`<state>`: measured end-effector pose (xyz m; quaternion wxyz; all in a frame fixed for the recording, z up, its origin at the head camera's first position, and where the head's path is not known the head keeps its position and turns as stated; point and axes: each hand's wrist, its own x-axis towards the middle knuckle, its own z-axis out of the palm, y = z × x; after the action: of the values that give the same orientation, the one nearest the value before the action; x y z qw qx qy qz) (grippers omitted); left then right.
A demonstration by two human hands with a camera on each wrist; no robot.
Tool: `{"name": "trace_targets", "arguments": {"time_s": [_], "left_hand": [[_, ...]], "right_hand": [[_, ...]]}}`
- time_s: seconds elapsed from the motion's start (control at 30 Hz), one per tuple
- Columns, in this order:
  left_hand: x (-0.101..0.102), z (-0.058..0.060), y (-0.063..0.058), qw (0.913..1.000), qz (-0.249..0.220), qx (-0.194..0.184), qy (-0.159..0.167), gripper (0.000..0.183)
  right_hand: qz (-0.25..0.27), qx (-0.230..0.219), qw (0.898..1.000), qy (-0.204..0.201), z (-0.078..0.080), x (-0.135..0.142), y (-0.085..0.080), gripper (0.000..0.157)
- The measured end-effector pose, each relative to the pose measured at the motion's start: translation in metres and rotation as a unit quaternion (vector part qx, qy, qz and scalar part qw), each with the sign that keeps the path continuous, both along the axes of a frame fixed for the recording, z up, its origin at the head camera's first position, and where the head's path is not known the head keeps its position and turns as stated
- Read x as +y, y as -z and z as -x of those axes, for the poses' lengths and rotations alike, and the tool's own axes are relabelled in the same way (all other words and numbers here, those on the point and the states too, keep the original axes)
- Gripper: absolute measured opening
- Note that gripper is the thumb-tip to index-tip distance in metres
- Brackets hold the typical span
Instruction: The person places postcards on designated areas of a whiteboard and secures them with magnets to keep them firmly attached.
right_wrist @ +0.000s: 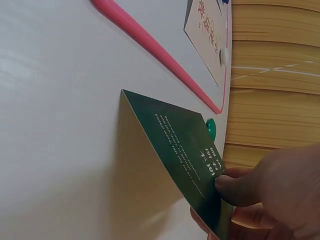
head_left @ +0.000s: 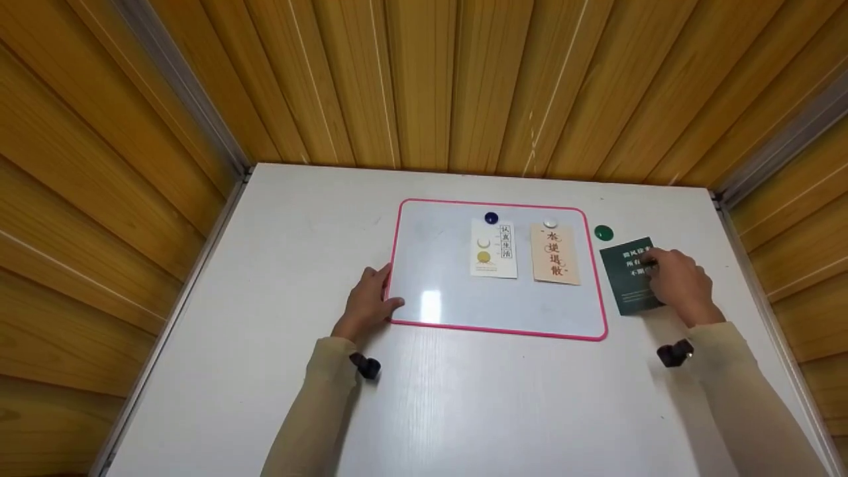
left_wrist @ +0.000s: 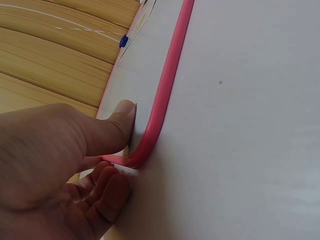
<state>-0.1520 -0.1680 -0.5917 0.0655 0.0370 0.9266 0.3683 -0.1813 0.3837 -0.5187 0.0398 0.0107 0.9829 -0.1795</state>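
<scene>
Left hand (head_left: 366, 299) grips the whiteboard (head_left: 497, 303) near one corner; right hand (head_left: 682, 285) pinches the green card (head_left: 629, 285). Only the head view shows the white card (head_left: 493, 250) whole.

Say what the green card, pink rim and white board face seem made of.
Green card: probably stiff paper, matte-looking; thin yet flat where held.
Pink rim: likely plastic, smooth, evenly coloured round its corner.
White board face: glossy, probably coated, showing a bright reflection; base unclear.
</scene>
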Motion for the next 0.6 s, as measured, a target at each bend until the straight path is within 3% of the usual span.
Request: {"name": "trace_targets", "arguments": {"time_s": [0.6], "left_hand": [[0.001,-0.002,-0.001,1.0,-0.004,0.005,-0.006,0.082]], "right_hand": [[0.03,0.049,0.998,0.004,0.005,-0.011,-0.016,0.022]]}}
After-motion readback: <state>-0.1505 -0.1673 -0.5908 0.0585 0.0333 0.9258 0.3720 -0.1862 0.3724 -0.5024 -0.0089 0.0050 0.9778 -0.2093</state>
